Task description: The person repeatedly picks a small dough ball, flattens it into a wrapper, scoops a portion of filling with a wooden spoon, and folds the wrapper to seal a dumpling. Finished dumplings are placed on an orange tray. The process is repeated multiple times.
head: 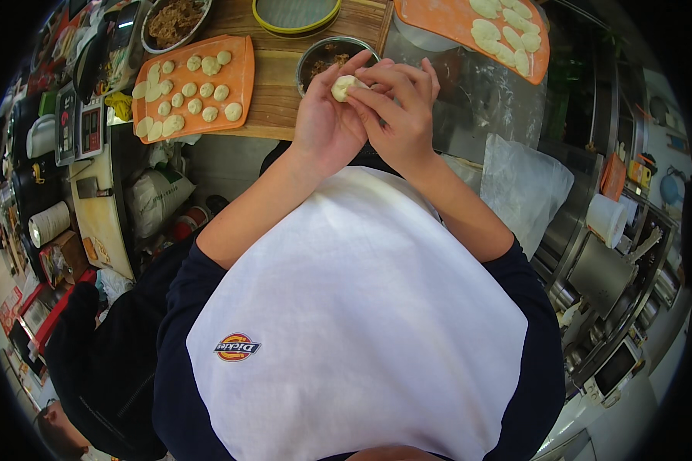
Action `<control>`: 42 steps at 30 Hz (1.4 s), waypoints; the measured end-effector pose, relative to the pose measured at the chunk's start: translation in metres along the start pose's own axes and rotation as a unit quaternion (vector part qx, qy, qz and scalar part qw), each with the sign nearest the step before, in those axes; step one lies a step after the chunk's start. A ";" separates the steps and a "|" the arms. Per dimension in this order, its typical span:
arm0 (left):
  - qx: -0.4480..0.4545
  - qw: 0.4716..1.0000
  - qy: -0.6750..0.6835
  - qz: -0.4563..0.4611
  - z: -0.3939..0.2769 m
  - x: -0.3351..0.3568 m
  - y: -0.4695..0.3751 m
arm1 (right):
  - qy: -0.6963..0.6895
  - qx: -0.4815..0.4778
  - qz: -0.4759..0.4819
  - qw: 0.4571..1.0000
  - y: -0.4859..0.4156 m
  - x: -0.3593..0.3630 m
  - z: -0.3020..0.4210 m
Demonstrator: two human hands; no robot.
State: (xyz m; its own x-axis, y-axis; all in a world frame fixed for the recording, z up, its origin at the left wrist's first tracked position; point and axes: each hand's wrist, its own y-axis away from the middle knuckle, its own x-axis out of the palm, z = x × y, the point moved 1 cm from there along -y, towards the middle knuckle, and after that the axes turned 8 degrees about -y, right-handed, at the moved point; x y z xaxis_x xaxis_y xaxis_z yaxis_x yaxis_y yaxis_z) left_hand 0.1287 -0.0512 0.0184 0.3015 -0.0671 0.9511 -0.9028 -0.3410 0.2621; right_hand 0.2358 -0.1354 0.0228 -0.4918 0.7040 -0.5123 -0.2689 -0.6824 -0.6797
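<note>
A small pale dough ball [346, 89] is held between my two hands, its top gathered and creased. My left hand [333, 129] cups it from the left, palm turned up. The fingertips of my right hand [401, 104] pinch its right side, and partly hide it. Just beyond my hands stands a steel bowl [303, 72] with some brown filling [340, 59] in it, partly covered by my fingers. To the left, an orange tray [239, 63] carries several round dough pieces [206, 90] and flat dough discs [144, 127].
A wooden board [274, 98] lies under the tray and bowl. Beyond are a yellow-rimmed round container [297, 29] and a bowl of filling [176, 23]. Another orange tray [438, 20] with flat dough pieces sits at right. A digital scale [89, 129] and cleaver [92, 187] are left, near a person in black [109, 369].
</note>
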 end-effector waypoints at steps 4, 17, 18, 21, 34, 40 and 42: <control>0.010 1.000 -0.027 -0.008 0.000 0.004 0.001 | 0.042 -0.044 0.007 0.998 0.000 0.002 -0.001; 0.004 0.998 0.026 0.054 -0.001 -0.007 -0.004 | -0.043 0.025 -0.006 0.999 0.003 0.000 -0.003; 0.007 0.997 0.027 0.065 0.000 -0.008 -0.004 | -0.033 0.020 -0.001 0.999 0.003 0.000 -0.002; 0.014 1.000 -0.021 -0.001 0.002 -0.005 -0.002 | -0.009 -0.003 0.002 1.000 0.003 0.002 -0.001; 0.024 0.995 -0.082 -0.059 0.001 0.008 0.000 | 0.001 -0.019 0.002 1.000 0.005 0.004 -0.002; 0.026 0.994 -0.092 -0.058 0.000 0.008 0.001 | -0.005 -0.027 0.000 1.000 0.005 0.005 -0.002; 0.028 0.994 -0.091 -0.059 0.000 0.008 0.001 | -0.020 -0.025 -0.005 0.999 0.004 0.005 -0.001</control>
State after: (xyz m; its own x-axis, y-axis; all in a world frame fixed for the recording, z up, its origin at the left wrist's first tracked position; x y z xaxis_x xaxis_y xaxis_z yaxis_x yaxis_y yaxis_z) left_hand 0.1302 -0.0525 0.0267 0.4591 -0.1907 0.8677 -0.8409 -0.4084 0.3552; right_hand 0.2332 -0.1340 0.0170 -0.5213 0.7025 -0.4845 -0.2325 -0.6632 -0.7114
